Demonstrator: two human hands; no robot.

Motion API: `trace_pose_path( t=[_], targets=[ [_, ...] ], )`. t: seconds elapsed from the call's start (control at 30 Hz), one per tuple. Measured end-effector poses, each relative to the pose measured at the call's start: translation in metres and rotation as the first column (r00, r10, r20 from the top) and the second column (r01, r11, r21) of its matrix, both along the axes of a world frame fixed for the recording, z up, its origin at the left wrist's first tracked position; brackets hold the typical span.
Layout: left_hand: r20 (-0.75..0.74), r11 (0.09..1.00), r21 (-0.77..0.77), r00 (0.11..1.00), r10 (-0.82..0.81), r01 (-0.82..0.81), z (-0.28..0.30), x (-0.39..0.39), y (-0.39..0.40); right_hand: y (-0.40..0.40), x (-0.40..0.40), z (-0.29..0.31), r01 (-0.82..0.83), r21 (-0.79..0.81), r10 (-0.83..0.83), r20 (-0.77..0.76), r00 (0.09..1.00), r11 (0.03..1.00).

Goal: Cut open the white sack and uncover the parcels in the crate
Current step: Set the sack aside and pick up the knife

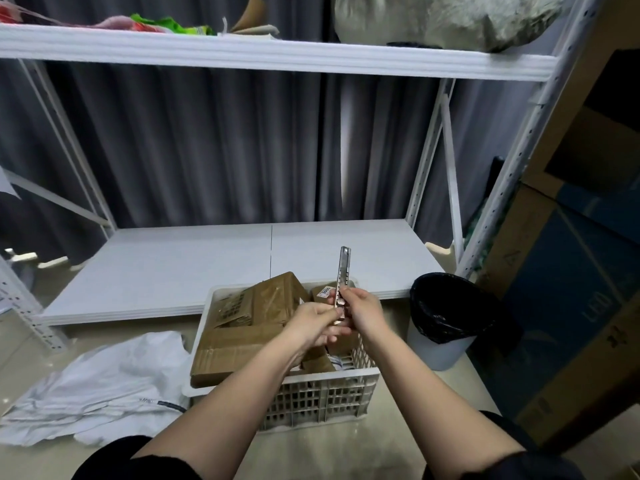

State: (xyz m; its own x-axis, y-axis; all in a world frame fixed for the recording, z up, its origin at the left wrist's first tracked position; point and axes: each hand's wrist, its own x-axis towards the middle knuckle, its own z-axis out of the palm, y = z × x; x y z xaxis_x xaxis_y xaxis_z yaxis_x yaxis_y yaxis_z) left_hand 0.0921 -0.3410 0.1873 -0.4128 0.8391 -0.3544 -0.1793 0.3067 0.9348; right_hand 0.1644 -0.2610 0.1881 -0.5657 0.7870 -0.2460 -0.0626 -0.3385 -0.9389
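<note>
A white slatted crate [325,393] stands on the floor with several brown taped parcels [235,348] lying uncovered inside it. The white sack [104,386] lies crumpled and flat on the floor to the crate's left. Both my hands meet above the crate around a metal utility knife [343,271], which points upward and away from me. My right hand [363,311] grips its lower body. My left hand [315,323] pinches the knife's bottom end from the left.
A low white shelf board [214,265] runs behind the crate, with an upper shelf [277,53] overhead. A white bin with a black liner [446,317] stands right of the crate. Large cardboard boxes [571,306] fill the right side. Grey curtains hang behind.
</note>
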Motion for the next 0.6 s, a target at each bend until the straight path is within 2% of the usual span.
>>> trace_pose_path(
  t=[0.1, 0.23, 0.33, 0.4, 0.47, 0.6],
  targets=[
    [0.047, 0.999, 0.037, 0.999, 0.017, -0.019, -0.003, 0.000, 0.023, 0.019, 0.007, 0.001, -0.030, -0.020, 0.030, 0.013, 0.999, 0.999],
    [0.086, 0.999, 0.033, 0.996, 0.020, -0.023, -0.014, 0.001, 0.072, 0.059, 0.014, -0.011, -0.043, -0.025, 0.046, 0.125, 0.991, 0.999],
    [-0.006, 0.999, -0.028, 1.000, 0.020, -0.020, -0.029, 0.004, 0.120, 0.105, 0.008, -0.029, -0.002, -0.064, 0.015, 0.209, 0.978, 0.998],
    [-0.127, 0.997, -0.061, 0.992, 0.029, -0.037, -0.048, 0.001, 0.159, 0.138, -0.001, -0.043, 0.031, -0.068, -0.013, 0.249, 0.968, 0.997],
    [-0.233, 0.994, -0.109, 0.972, -0.025, -0.001, -0.067, -0.006, 0.196, 0.173, -0.011, -0.061, 0.080, -0.044, -0.062, 0.308, 0.949, 0.996],
    [-0.334, 0.970, -0.227, 0.928, -0.165, 0.091, -0.104, -0.028, 0.258, 0.239, -0.033, -0.107, 0.145, -0.070, -0.110, 0.361, 0.926, 0.987]
  ],
)
